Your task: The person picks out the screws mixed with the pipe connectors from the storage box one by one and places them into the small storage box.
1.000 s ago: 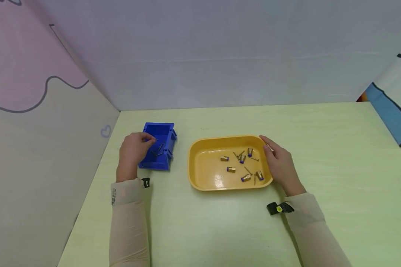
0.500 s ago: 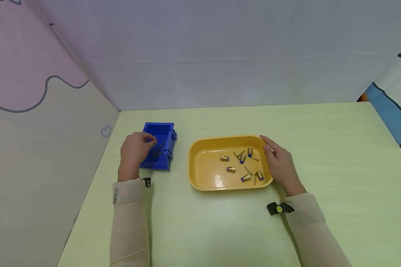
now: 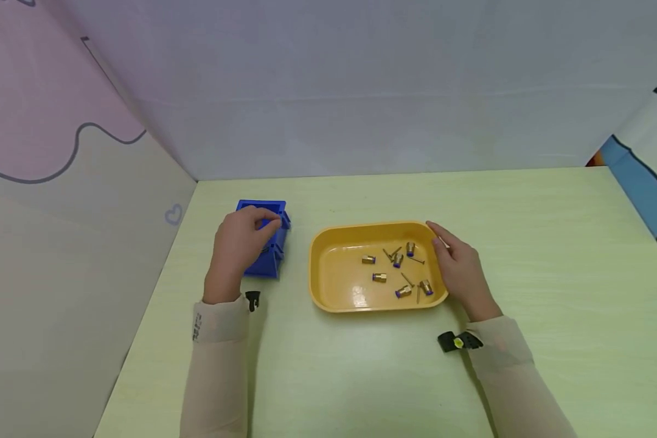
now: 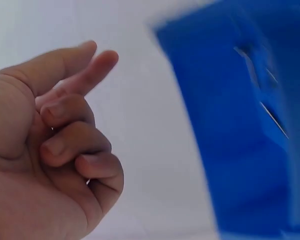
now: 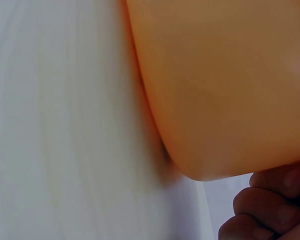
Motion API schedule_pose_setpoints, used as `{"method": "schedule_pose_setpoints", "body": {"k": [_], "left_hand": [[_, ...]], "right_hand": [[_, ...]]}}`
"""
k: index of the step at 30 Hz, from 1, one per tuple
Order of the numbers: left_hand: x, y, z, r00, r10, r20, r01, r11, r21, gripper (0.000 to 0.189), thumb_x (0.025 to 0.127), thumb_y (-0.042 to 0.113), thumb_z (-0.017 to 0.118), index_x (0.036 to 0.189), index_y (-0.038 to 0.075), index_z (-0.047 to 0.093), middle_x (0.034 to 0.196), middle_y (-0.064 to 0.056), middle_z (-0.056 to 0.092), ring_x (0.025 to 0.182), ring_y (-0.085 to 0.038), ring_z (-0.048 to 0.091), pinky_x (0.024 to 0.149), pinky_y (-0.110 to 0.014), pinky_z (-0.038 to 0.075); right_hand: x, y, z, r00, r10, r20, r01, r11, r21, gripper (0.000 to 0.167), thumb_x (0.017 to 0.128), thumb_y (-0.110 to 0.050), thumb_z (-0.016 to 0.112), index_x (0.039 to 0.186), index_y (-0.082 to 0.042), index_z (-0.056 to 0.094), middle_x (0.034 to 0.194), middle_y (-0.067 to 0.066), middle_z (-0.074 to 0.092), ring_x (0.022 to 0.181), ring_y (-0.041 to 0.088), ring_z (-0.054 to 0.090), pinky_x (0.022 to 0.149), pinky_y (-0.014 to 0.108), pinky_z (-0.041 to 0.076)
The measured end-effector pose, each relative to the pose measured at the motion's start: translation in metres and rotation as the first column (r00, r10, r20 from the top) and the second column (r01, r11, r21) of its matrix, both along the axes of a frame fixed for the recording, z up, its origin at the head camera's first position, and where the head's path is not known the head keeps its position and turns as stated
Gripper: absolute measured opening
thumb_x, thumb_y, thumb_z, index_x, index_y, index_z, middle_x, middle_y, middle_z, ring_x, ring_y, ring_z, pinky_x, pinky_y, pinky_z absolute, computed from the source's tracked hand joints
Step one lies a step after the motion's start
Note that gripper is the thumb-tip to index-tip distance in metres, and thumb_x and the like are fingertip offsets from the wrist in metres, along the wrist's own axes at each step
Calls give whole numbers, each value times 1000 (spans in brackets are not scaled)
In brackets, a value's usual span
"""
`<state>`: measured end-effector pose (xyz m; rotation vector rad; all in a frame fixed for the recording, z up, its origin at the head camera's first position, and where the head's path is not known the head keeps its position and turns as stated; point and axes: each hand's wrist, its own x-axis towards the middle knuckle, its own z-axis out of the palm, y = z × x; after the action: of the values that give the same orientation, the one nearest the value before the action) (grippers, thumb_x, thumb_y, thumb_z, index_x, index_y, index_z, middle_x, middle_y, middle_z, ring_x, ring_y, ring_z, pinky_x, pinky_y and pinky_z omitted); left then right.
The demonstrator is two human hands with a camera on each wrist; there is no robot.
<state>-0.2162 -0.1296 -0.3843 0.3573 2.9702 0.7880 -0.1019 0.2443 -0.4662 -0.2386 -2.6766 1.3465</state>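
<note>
My left hand (image 3: 241, 246) is above the blue bin (image 3: 263, 266), covering part of it in the head view. In the left wrist view the thumb and index finger reach out close together with nothing seen between them, and the other fingers are curled. Thin dark screws (image 4: 274, 120) lie inside the bin. My right hand (image 3: 462, 274) holds the right end of the yellow tray (image 3: 328, 298), its thumb at the rim. Several brass fittings (image 3: 380, 278) with blue collars and several screws (image 3: 407, 280) are spread over the tray's middle and right.
Both containers stand on a pale green table (image 3: 350, 371), the bin to the left of the tray with a gap between them. A grey-white backdrop (image 3: 383, 121) rises behind the table, and a printed panel (image 3: 87, 243) borders its left side.
My left hand was low over the bin, a small screw at its fingertips one second ago. It has lifted and moved right, and no screw shows there now. The right hand stays put.
</note>
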Motion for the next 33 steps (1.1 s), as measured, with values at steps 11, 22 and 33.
{"method": "schedule_pose_setpoints", "body": {"k": [11, 22, 33], "left_hand": [[40, 70, 20, 917, -387, -94, 386, 922, -28, 21, 97, 36, 66, 106, 22, 78, 74, 5, 51, 65, -14, 46, 56, -28, 34], [52, 120, 28, 768, -640, 26, 635, 755, -167, 26, 98, 44, 62, 114, 28, 75, 96, 12, 64, 74, -4, 54, 65, -24, 46], [58, 159, 12, 645, -755, 119, 760, 618, -201, 30, 100, 38, 60, 124, 24, 72, 106, 11, 66, 80, 0, 57, 74, -20, 49]], "right_hand": [[-1, -2, -2, 1000, 2, -7, -2, 1000, 0, 43, 108, -32, 41, 149, -21, 49, 61, 3, 41, 49, 14, 38, 49, 27, 38], [-1, -2, -1, 1000, 8, -16, -8, 1000, -1, 43, 108, -33, 41, 149, -21, 49, 62, 5, 45, 50, 15, 41, 49, 26, 40], [-2, -2, -1, 1000, 22, -11, -22, 1000, -7, 43, 108, -32, 42, 149, -21, 50, 59, 5, 47, 49, 15, 44, 48, 26, 42]]}}
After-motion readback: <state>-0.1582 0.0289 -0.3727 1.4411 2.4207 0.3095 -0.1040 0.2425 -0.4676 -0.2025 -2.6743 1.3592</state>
